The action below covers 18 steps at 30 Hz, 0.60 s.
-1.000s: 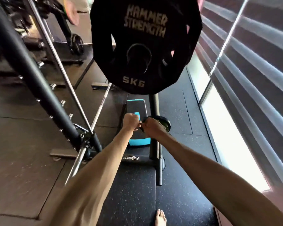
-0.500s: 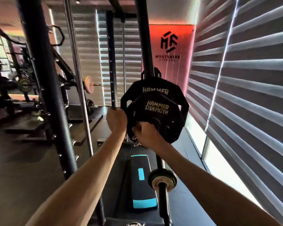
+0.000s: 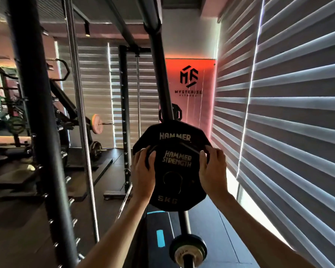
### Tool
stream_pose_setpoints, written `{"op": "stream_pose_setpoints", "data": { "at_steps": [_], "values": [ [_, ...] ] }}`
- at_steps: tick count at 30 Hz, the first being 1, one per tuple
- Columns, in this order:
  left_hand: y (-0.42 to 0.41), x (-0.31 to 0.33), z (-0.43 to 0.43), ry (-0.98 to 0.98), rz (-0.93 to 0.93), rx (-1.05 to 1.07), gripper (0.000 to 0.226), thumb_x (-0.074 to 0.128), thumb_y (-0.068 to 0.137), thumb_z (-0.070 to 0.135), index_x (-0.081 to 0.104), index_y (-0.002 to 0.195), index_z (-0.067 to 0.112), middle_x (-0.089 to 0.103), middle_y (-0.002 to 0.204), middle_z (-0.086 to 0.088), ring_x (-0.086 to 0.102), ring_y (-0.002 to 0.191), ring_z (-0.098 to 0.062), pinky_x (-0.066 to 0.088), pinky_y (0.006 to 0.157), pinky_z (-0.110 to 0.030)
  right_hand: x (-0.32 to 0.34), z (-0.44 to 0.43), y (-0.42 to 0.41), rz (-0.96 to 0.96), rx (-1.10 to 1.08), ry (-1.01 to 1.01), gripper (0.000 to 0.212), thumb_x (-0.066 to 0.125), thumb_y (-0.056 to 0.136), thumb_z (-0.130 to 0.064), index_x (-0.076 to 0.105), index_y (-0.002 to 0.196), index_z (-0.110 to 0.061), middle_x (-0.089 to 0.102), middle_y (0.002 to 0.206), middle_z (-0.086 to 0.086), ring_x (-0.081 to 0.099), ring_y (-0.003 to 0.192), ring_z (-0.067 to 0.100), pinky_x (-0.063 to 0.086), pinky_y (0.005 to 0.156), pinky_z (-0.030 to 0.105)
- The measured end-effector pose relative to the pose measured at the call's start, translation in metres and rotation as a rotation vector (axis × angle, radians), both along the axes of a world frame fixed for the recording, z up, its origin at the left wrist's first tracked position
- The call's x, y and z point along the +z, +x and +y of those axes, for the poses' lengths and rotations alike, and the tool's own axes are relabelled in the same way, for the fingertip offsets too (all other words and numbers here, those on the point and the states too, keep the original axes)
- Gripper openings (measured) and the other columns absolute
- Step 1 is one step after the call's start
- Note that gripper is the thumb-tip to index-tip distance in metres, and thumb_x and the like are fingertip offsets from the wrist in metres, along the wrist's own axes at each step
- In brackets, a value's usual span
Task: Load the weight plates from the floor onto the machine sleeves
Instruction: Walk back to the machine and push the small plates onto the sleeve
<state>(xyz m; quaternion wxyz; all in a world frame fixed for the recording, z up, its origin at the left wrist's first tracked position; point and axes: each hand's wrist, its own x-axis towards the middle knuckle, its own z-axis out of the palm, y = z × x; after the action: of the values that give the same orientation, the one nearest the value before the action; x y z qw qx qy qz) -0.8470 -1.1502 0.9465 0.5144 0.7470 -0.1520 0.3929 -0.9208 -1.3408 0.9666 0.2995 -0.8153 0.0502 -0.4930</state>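
Observation:
A black 5 kg Hammer Strength plate (image 3: 177,176) stands upright at chest height in front of me. My left hand (image 3: 144,171) grips its left edge and my right hand (image 3: 211,167) grips its right edge. Directly behind it hangs a larger black Hammer plate (image 3: 162,135), mounted on the rack's black upright (image 3: 161,74). Whether the front plate's hole sits on a sleeve is hidden. Below, a lower sleeve (image 3: 188,254) carries a small dark plate with a metal end cap.
A thick black post (image 3: 41,132) and a chrome guide rod (image 3: 79,122) stand at left. A black step with blue markings (image 3: 159,235) lies on the floor below. Blinds (image 3: 288,122) cover the window at right. A barbell with a pink plate (image 3: 96,123) sits far back.
My view rose from the floor to the rack. Both hands lifted the 5 kg plate up against the larger plate and shifted from one side to gripping its left and right edges.

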Motion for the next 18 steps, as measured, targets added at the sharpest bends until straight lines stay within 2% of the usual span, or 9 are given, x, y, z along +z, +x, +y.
{"op": "stream_pose_setpoints", "data": {
  "at_steps": [3,5,8,12,14,18],
  "values": [
    [0.002,-0.003,-0.003,-0.062,-0.028,-0.031,0.044,0.036,0.102,0.051,0.062,0.122,0.021,0.062,0.116,0.009,0.053,0.113,-0.008,0.047,0.098,-0.037,-0.011,0.004,0.005,0.015,0.199,0.179,0.044,0.028,0.103,-0.048,0.052,0.13,-0.022,0.054,0.125,-0.001,0.051,0.117,0.013,0.047,0.101,0.035],
    [0.002,-0.005,-0.004,-0.089,-0.029,-0.044,0.042,0.039,0.102,0.047,0.062,0.123,0.019,0.064,0.116,0.008,0.054,0.114,-0.008,0.047,0.099,-0.032,-0.011,0.009,0.01,-0.011,0.208,0.214,0.041,0.028,0.104,-0.049,0.052,0.126,-0.025,0.055,0.119,-0.003,0.054,0.111,0.01,0.049,0.096,0.03],
    [0.004,-0.008,-0.004,-0.129,-0.042,-0.048,0.037,0.044,0.102,0.037,0.063,0.125,0.014,0.066,0.118,0.004,0.055,0.114,-0.006,0.044,0.098,-0.023,-0.009,0.009,0.017,0.009,0.123,0.18,0.044,0.028,0.102,-0.055,0.054,0.117,-0.022,0.056,0.111,-0.004,0.056,0.102,0.012,0.053,0.09,0.035],
    [0.009,-0.014,-0.005,-0.153,-0.066,-0.061,0.032,0.047,0.103,0.032,0.062,0.126,0.014,0.064,0.12,0.005,0.056,0.116,-0.005,0.045,0.099,-0.022,-0.009,0.006,0.023,0.003,0.018,0.103,0.054,0.022,0.098,-0.065,0.053,0.107,-0.022,0.057,0.103,-0.003,0.059,0.094,0.016,0.056,0.084,0.041],
    [0.012,-0.016,-0.004,-0.13,-0.084,-0.03,0.032,0.045,0.104,0.033,0.062,0.124,0.014,0.064,0.118,0.004,0.055,0.114,-0.004,0.045,0.097,-0.022,-0.011,0.006,0.026,-0.012,0.007,0.088,0.058,0.02,0.097,-0.066,0.054,0.11,-0.021,0.058,0.105,-0.003,0.059,0.097,0.016,0.056,0.086,0.041],
    [0.022,-0.017,-0.004,-0.027,-0.196,0.123,0.044,0.036,0.104,0.043,0.064,0.115,0.01,0.066,0.111,-0.001,0.056,0.11,-0.015,0.043,0.098,-0.028,-0.015,0.005,0.032,-0.102,-0.035,0.049,0.053,0.023,0.1,-0.057,0.057,0.11,-0.017,0.058,0.11,-0.001,0.051,0.106,0.017,0.049,0.095,0.044]
  ]
}}
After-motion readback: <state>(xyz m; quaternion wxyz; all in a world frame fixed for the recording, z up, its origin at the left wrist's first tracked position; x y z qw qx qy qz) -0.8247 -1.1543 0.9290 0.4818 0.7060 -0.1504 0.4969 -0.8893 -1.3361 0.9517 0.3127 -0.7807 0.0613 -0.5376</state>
